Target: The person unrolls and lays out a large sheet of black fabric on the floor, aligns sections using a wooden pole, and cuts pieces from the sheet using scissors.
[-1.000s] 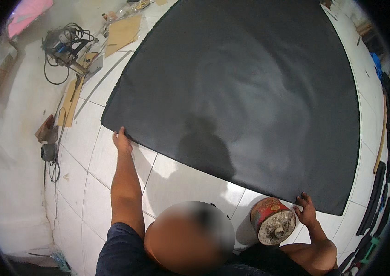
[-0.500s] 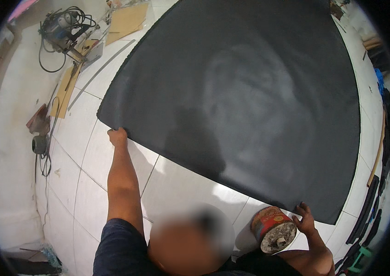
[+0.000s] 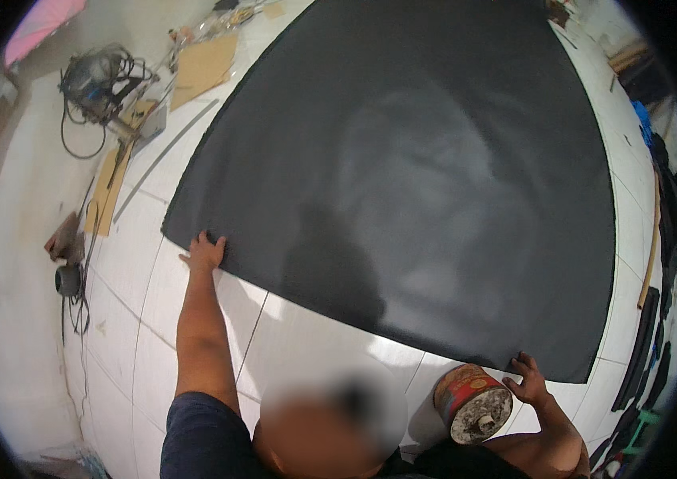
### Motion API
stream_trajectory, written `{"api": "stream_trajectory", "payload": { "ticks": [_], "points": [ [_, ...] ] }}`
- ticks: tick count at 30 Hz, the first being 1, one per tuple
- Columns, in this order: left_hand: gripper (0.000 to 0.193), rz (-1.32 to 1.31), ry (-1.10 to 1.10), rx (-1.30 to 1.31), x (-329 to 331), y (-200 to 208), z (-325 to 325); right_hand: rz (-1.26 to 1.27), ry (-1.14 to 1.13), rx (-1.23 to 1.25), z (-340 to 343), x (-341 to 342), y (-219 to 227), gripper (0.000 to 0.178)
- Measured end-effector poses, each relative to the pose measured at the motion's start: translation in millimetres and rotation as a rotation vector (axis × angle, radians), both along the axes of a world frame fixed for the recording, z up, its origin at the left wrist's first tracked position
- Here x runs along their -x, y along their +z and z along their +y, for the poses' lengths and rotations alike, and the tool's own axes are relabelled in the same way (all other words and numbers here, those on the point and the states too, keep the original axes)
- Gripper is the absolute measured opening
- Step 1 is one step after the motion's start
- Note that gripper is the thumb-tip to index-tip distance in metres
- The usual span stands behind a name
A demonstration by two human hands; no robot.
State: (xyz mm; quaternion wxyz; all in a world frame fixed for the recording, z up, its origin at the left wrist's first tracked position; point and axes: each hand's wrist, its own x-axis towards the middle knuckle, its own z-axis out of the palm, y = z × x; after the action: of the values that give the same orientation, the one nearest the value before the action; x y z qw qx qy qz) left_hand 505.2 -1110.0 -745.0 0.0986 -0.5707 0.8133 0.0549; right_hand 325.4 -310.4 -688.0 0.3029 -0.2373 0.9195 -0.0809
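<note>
A large sheet of black leather-like material (image 3: 402, 184) is spread over the white tiled floor, with soft ripples and a shine across its middle. My left hand (image 3: 206, 251) rests on its near left edge, fingers spread flat on the black surface. At the near right edge, my right hand (image 3: 528, 382) touches the sheet with its fingertips, thumb held apart from the fingers. Close beside that hand stands a round red tin (image 3: 470, 403) with a grimy, crusted top.
Along the left wall lie a corded power tool (image 3: 103, 88), tan board pieces (image 3: 204, 68), a thin grey strip (image 3: 166, 160) and loose cable. Dark rolled material (image 3: 636, 351) and a wooden stick (image 3: 650, 247) line the right side. White tiles (image 3: 314, 319) show before the sheet.
My left hand has let go of the sheet's edge and now lies on it with fingers spread. The right hand stays at its edge. The view has shifted slightly.
</note>
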Motion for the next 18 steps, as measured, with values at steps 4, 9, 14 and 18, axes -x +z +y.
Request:
{"api": "stream_trajectory", "payload": {
  "ticks": [4,9,14,18],
  "points": [
    [0.061,0.129,-0.178,0.236,11,12,26,-0.017,0.049,0.006,-5,6,-10,0.062],
    [0.065,0.319,-0.881,-0.198,89,40,240,0.02,0.012,-0.048,-1,-1,0,0.064],
    [0.075,0.172,-1.067,-0.245,72,19,321,0.006,0.075,-0.028,-2,6,-3,0.064],
    [0.087,0.087,-1.047,-0.293,74,19,311,0.007,0.24,0.013,1,15,1,0.059]
  ]
}}
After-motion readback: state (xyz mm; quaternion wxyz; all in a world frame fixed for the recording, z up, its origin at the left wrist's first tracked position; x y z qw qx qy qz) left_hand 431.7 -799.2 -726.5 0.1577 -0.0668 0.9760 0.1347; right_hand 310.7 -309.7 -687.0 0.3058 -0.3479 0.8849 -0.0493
